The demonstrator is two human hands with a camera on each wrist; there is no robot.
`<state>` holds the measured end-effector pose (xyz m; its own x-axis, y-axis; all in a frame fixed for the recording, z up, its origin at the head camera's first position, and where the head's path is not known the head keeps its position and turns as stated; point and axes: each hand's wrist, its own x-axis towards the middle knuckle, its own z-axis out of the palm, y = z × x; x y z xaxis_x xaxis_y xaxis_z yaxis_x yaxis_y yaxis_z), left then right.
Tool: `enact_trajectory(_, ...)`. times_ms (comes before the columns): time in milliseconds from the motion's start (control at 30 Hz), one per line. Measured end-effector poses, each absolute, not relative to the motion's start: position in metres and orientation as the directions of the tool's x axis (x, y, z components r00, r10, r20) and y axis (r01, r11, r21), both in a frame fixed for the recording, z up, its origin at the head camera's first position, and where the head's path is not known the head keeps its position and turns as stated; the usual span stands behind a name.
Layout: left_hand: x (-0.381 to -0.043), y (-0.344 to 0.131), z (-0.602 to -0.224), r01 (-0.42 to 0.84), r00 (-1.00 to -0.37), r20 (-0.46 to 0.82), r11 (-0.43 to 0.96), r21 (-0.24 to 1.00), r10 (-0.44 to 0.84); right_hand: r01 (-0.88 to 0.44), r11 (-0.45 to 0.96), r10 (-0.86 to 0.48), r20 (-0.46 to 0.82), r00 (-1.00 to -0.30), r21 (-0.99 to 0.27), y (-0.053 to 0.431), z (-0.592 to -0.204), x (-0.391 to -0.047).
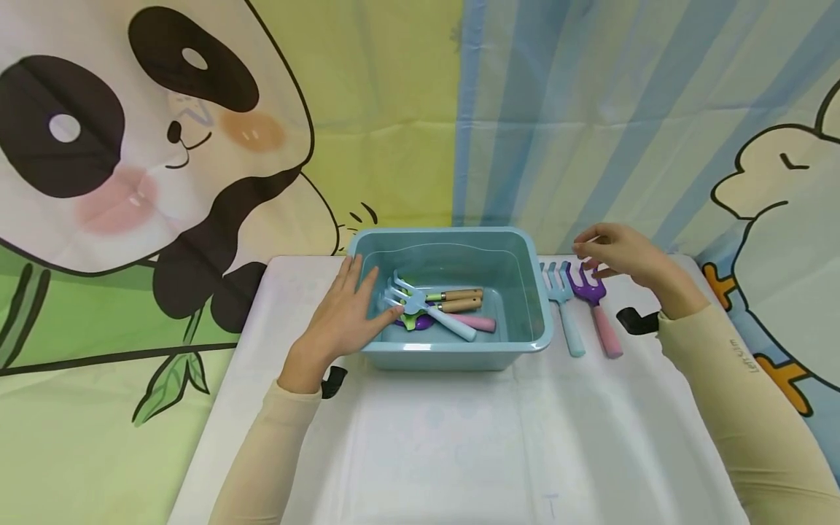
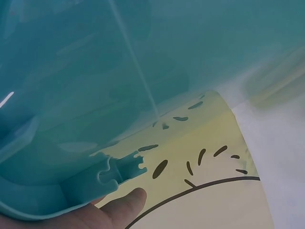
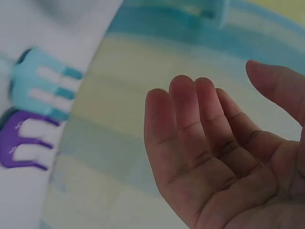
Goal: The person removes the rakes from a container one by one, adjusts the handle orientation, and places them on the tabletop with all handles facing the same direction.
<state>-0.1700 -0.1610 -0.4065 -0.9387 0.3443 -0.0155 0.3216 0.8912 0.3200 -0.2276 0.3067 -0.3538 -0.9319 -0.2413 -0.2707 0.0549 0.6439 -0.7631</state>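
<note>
My left hand rests on the left rim of a blue-green plastic basin. Its fingers lie spread and straight, the thumb reaching over the inside. In the left wrist view, fingers show just outside the rim. A light blue toy hand rake lies in the basin, on top of several tools. My right hand hovers with loosely bent fingers and nothing in them. Beneath and beside it, a purple hand rake with pink handle and another light blue hand rake lie on the table.
Also in the basin are wooden handles on green-headed tools and a pink handle. The basin stands at the back of the white-covered table. Behind hangs a printed cloth with a panda.
</note>
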Motion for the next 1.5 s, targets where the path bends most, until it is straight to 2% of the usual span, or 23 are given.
enact_trajectory(267,-0.170,-0.161,-0.407,0.322,-0.939,-0.010,0.889,0.326,0.344,-0.025,0.605,-0.334,-0.225,-0.915,-0.796,0.254,-0.318,-0.223)
enact_trajectory(667,-0.170,-0.161,-0.407,0.315,-0.942,-0.012,0.893,0.322,0.336,-0.054,0.567,-0.493,-0.286,-0.822,-0.822,0.185,-0.311,-0.245)
enact_trajectory(833,-0.170,-0.161,-0.407,0.318,-0.940,-0.013,0.891,0.325,0.340,-0.025,0.559,-0.546,-0.345,-0.764,-0.829,0.154,-0.328,-0.259)
enact_trajectory(1100,-0.170,-0.162,-0.407,0.317,-0.941,-0.015,0.893,0.319,0.339,0.069,0.576,-0.595,-0.476,-0.647,-0.814,0.112,-0.386,-0.279)
enact_trajectory(1167,-0.170,-0.162,-0.407,0.322,-0.939,-0.011,0.892,0.318,0.343,0.097,0.588,-0.584,-0.505,-0.636,-0.803,0.108,-0.398,-0.282)
enact_trajectory(1267,-0.171,-0.162,-0.407,0.329,-0.938,0.000,0.890,0.316,0.347,0.062,0.640,-0.574,-0.529,-0.625,-0.766,0.104,-0.411,-0.285)
enact_trajectory(1500,-0.171,-0.164,-0.407,0.328,-0.938,0.000,0.891,0.315,0.346,0.019,0.725,-0.598,-0.644,-0.478,-0.688,0.094,-0.427,-0.284)
